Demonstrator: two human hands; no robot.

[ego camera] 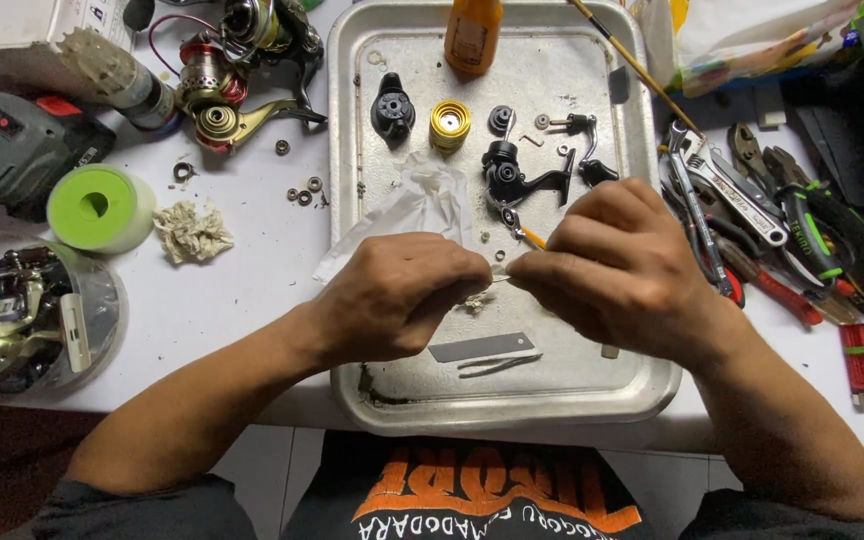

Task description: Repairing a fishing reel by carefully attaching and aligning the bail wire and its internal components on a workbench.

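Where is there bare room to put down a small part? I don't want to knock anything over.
Bare tray floor lies right of the grey blade, and at the top left corner beside the orange bottle. Bare white table lies between the crumpled rag and the tray. The tools at right and the reel parts are crowded.

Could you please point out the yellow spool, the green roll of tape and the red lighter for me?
yellow spool (pixel 450 124), head view, on its ribbed top face.
green roll of tape (pixel 100 207), head view, on its green upper face beside the centre hole.
red lighter (pixel 859 358), head view, on the middle of its red body.
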